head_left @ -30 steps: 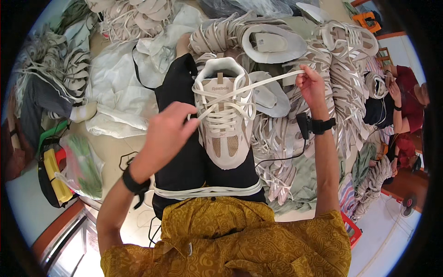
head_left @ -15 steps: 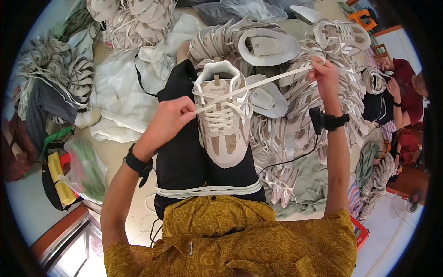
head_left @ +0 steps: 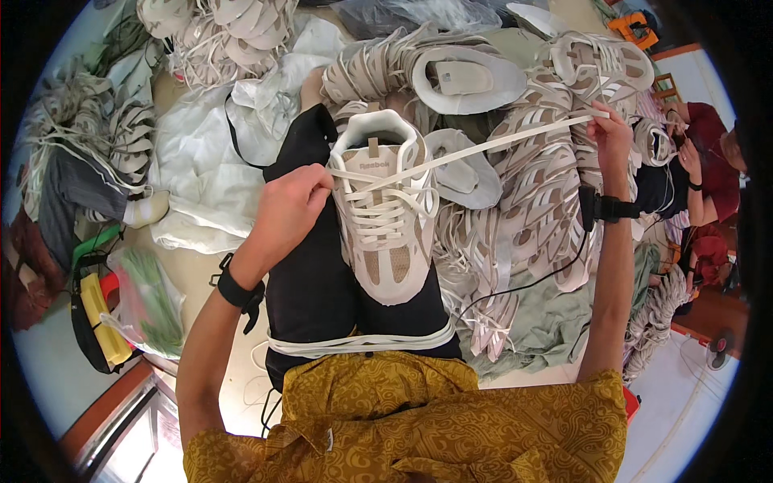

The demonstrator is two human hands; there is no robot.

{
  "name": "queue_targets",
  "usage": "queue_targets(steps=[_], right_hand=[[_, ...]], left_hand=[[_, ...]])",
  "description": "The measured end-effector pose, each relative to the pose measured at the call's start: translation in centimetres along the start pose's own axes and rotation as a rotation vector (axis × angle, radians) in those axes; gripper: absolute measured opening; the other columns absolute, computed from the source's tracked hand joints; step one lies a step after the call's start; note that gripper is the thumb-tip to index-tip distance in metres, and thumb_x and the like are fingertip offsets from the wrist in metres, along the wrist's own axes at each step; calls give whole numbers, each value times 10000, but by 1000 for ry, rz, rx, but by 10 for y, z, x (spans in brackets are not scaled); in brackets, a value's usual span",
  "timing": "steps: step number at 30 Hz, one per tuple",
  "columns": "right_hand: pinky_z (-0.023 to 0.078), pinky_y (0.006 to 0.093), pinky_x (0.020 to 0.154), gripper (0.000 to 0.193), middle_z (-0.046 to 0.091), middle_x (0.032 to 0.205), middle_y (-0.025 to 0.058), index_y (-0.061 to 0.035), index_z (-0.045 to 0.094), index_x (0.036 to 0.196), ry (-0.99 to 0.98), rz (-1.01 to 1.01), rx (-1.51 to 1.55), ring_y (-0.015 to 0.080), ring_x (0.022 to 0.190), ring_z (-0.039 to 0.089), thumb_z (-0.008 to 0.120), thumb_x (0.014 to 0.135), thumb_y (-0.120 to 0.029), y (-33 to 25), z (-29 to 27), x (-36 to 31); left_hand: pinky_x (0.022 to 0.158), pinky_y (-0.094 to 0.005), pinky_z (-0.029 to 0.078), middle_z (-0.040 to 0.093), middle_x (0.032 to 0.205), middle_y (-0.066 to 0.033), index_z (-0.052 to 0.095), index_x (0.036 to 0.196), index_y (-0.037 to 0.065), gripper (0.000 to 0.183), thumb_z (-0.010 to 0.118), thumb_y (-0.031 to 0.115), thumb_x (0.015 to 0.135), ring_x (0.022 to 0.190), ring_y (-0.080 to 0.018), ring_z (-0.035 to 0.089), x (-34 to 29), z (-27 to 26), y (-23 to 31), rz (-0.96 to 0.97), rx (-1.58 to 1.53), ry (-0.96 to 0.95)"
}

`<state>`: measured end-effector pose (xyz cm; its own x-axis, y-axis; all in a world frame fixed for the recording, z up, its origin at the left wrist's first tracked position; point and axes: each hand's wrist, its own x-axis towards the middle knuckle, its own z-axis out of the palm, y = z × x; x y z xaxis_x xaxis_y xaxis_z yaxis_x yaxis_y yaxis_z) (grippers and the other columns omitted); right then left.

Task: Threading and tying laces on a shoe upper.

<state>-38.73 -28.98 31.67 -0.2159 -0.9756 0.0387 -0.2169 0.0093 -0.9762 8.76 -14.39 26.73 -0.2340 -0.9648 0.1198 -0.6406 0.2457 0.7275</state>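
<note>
A beige and white sneaker (head_left: 386,278) rests on my lap, toe toward me, with white laces (head_left: 378,213) threaded across its tongue. My right hand (head_left: 613,138) is raised at the right, fingers pinched on the end of a flat white shoelace (head_left: 499,143). That lace runs taut and slanting from the eyelets up to the hand. At the shoe's left edge my left hand (head_left: 291,205) is closed, its fingertips on a short stretch of lace near the upper eyelets. Part of that grip is hidden by the fingers.
Strung sneaker uppers (head_left: 535,185) are heaped to the right, with a finished-looking shoe (head_left: 600,64) on top. More uppers (head_left: 233,40) lie at the far left. White sheeting (head_left: 201,161) covers the floor on the left. Coworkers in red (head_left: 713,145) sit at the far right.
My right hand has moved farther right, drawing out a longer length of lace. My left hand has shifted slightly left and stays closed at the shoe's side.
</note>
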Motion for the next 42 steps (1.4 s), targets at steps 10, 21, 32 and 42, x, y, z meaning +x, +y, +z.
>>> queue_targets(steps=[10, 21, 32, 42], right_hand=[[444, 252, 585, 418, 598, 734, 44, -50, 563, 1090, -81, -302, -1161, 123, 644, 563, 623, 681, -113, 39, 36, -12], [454, 296, 622, 525, 588, 740, 46, -87, 551, 1109, -554, -473, -365, 197, 692, 568, 683, 601, -71, -12, 179, -185], [416, 269, 602, 485, 564, 681, 17, -86, 602, 1059, -709, -338, -120, 141, 637, 522, 647, 587, 17, -19, 189, -169], [407, 192, 585, 403, 574, 696, -5, -46, 630, 1017, -870, -85, 117, 54, 636, 511, 620, 626, 53, -20, 196, -145]], left_hand=[[616, -269, 448, 573, 845, -104, 560, 898, 11, 128, 556, -6, 772, 679, -210, 561, 2, -7, 20, 29, -36, 92], [632, -373, 461, 551, 929, -94, 529, 896, 42, 148, 560, 67, 753, 752, -303, 567, 18, 8, 23, 204, 287, -13], [610, -324, 438, 540, 776, -82, 540, 764, 7, 84, 561, 86, 746, 692, -242, 550, 28, -8, 11, 189, 135, -100], [433, -201, 379, 511, 574, 18, 583, 691, 30, 100, 570, 111, 747, 482, -47, 471, 25, -77, -31, -388, -94, -227]])
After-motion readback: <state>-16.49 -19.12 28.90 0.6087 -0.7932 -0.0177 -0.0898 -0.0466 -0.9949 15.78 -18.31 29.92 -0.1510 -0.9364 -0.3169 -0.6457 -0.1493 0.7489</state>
